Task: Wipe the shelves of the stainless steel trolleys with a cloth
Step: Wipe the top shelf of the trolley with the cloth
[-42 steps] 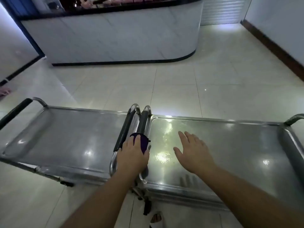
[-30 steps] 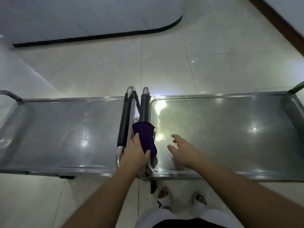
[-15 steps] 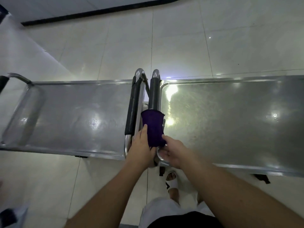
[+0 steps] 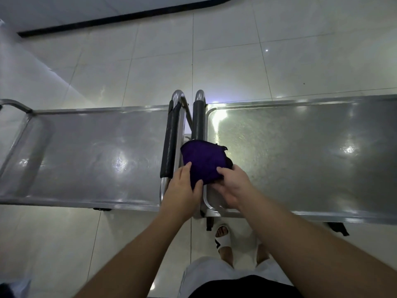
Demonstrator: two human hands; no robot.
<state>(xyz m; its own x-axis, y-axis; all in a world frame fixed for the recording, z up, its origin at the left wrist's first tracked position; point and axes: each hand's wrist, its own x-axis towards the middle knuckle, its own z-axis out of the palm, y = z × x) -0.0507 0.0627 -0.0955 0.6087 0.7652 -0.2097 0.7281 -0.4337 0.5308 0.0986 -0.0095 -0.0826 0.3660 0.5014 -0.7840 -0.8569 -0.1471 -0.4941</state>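
Pale glossy floor tiles (image 4: 225,67) fill the upper part of the view, with a dark skirting line along a curved counter base at the top. Two steel trolleys stand end to end across the middle, their black-sleeved handles side by side at the centre: the left trolley (image 4: 90,155) and the right trolley (image 4: 300,155), each showing a bare top shelf.

A purple cloth (image 4: 203,161) is bunched over the right trolley's handle (image 4: 199,121), lying against it at the near end. The left hand (image 4: 182,190) pinches the cloth's lower left edge between thumb and fingers. The right hand (image 4: 233,186) grips its lower right edge, fingers curled round the fabric. Both hands are closed on the cloth, which looks lifted or being gathered off the bar.

As for progress, wiping looks not yet begun here. The cloth touches neither shelf surface. The right shelf shows faint swirl marks and glare, but whether those come from wiping cannot be told. Both top shelves, and any lower shelves hidden beneath, appear left to do. A sandalled foot (image 4: 223,237) stands just below the trolleys' join.
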